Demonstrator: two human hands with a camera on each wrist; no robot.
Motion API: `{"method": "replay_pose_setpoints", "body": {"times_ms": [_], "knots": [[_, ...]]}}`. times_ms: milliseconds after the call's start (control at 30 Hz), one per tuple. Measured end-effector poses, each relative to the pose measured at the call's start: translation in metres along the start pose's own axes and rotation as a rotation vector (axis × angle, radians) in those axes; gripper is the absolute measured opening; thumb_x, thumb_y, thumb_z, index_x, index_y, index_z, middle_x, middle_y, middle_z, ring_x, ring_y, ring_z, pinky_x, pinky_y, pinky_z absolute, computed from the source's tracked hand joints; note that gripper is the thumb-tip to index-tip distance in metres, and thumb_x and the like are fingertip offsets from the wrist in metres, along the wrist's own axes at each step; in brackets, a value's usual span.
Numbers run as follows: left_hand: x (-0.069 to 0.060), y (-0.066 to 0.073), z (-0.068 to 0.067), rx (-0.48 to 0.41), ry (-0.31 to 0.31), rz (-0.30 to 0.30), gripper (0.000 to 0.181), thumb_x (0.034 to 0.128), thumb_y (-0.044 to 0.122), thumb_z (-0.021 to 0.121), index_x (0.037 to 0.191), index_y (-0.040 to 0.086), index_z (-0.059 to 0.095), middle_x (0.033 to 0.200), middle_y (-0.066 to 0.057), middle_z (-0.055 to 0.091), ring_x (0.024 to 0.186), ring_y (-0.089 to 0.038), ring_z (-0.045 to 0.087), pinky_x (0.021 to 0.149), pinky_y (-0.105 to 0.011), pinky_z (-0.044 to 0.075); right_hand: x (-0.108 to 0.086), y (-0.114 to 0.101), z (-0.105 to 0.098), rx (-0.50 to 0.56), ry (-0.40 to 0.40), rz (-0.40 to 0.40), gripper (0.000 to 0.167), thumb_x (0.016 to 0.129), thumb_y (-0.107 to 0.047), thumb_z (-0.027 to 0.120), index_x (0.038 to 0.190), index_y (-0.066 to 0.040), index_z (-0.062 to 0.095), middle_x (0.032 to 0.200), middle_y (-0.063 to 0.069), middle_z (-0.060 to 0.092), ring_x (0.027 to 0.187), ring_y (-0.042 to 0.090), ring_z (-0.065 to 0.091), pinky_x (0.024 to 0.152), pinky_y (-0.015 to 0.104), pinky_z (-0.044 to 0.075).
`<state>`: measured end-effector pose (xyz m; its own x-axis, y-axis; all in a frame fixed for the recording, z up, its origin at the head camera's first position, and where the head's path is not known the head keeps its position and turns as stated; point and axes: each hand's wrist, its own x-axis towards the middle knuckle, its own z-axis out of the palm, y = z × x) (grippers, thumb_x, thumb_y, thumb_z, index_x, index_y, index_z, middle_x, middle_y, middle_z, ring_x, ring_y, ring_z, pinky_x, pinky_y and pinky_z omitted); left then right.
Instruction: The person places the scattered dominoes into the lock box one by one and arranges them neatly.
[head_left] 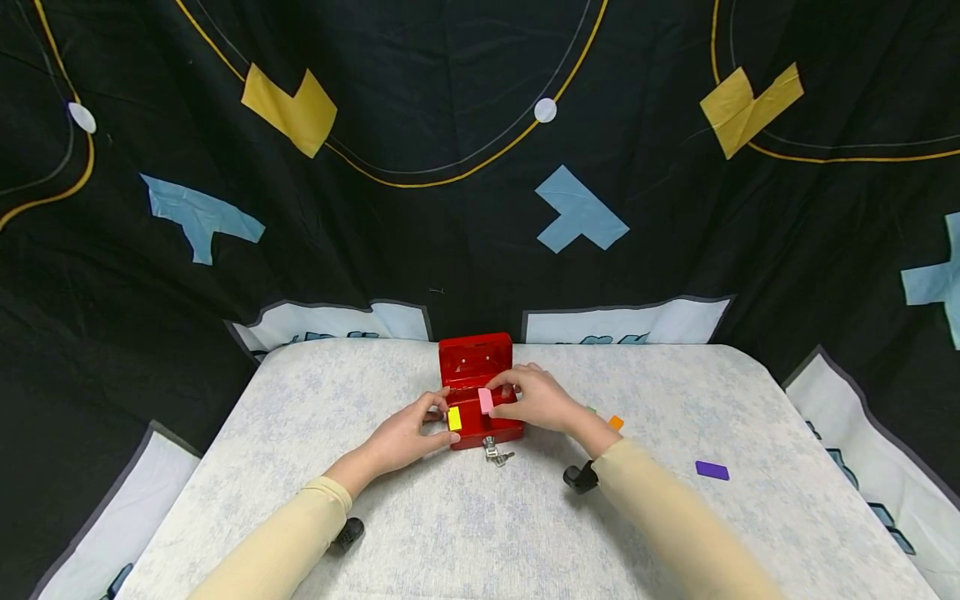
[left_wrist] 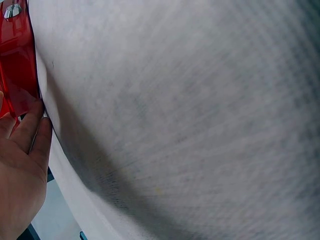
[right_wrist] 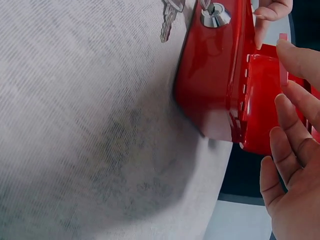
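A red metal cash box (head_left: pixel 487 435) stands with its lid (head_left: pixel 476 358) raised at the back. My right hand (head_left: pixel 536 398) is over the right part of the box and pinches a thin pink block (head_left: pixel 486 401) between thumb and fingers. The pink block (right_wrist: pixel 283 62) shows edge-on in the right wrist view. My left hand (head_left: pixel 408 433) holds the box's left end, thumb at the front corner and fingers towards the back. Between that thumb and those fingers a yellow block (head_left: pixel 454 418) is seen in the box's left side. Left fingertips touch the red box (left_wrist: pixel 17 75) in the left wrist view.
Keys (head_left: pixel 498 455) hang from the lock on the box's front. To the right on the pale tablecloth (head_left: pixel 450 533) lie a purple block (head_left: pixel 712 470) and an orange block (head_left: pixel 616 422). A green piece (head_left: pixel 592 409) is mostly hidden behind the right wrist. A black decorated cloth (head_left: pixel 450 250) hangs behind.
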<state>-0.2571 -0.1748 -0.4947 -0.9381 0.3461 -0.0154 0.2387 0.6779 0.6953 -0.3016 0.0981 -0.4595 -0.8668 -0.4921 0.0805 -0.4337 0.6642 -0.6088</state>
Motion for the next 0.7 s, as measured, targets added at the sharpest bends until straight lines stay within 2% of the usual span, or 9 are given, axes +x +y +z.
{"method": "replay_pose_setpoints", "body": {"times_ms": [233, 500, 700], "knots": [[-0.001, 0.0, 0.0, -0.005, 0.003, 0.007, 0.046, 0.089, 0.048, 0.078, 0.116, 0.022, 0.053, 0.162, 0.004, 0.038, 0.126, -0.02, 0.058, 0.104, -0.053, 0.045, 0.006, -0.004, 0.005, -0.036, -0.004, -0.003, 0.039, 0.084, -0.033, 0.085, 0.119, -0.022, 0.073, 0.09, -0.008, 0.061, 0.091, 0.014, 0.053, 0.071, 0.032, 0.05], [0.0, -0.001, 0.0, -0.003, 0.003, 0.003, 0.046, 0.0887, 0.049, 0.078, 0.117, 0.022, 0.053, 0.162, 0.004, 0.039, 0.126, -0.02, 0.058, 0.103, -0.053, 0.046, 0.01, -0.009, 0.009, -0.056, -0.021, 0.031, 0.043, 0.083, -0.037, 0.085, 0.122, -0.025, 0.072, 0.092, -0.01, 0.06, 0.094, 0.014, 0.053, 0.072, 0.03, 0.051], [0.0, -0.001, 0.0, -0.009, 0.002, 0.007, 0.045, 0.0893, 0.047, 0.077, 0.118, 0.022, 0.053, 0.162, 0.004, 0.038, 0.127, -0.02, 0.058, 0.104, -0.053, 0.045, 0.012, -0.01, 0.012, -0.055, -0.021, 0.022, 0.043, 0.083, -0.038, 0.085, 0.122, -0.025, 0.072, 0.09, -0.01, 0.059, 0.093, 0.015, 0.052, 0.073, 0.032, 0.049]]}}
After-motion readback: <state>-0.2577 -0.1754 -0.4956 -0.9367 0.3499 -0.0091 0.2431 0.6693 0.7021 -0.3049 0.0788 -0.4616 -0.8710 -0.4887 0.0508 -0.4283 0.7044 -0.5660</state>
